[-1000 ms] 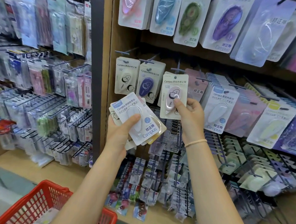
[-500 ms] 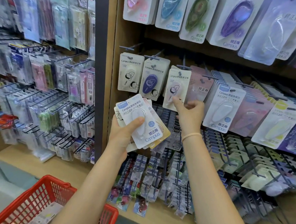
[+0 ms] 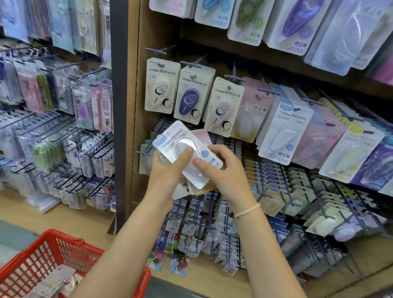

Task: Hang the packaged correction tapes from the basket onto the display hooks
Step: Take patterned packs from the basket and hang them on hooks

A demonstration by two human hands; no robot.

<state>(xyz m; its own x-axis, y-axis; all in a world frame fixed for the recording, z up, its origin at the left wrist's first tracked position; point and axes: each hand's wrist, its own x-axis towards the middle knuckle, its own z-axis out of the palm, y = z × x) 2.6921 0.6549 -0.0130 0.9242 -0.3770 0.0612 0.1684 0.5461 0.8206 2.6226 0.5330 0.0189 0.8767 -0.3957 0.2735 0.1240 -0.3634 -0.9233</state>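
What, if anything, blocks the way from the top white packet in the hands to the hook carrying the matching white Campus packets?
Nothing visible does. The top white packet, held by the left hand and right hand, sits below-left of the matching white packets; only open air and neighbouring hanging packs lie between.

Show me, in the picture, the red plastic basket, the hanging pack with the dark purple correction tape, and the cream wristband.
Red plastic basket [image 3: 56, 238], head view, top rim.
Dark purple correction tape pack [image 3: 190, 101], head view, purple tape body.
Cream wristband [image 3: 248, 210], head view, band's middle, right wrist.
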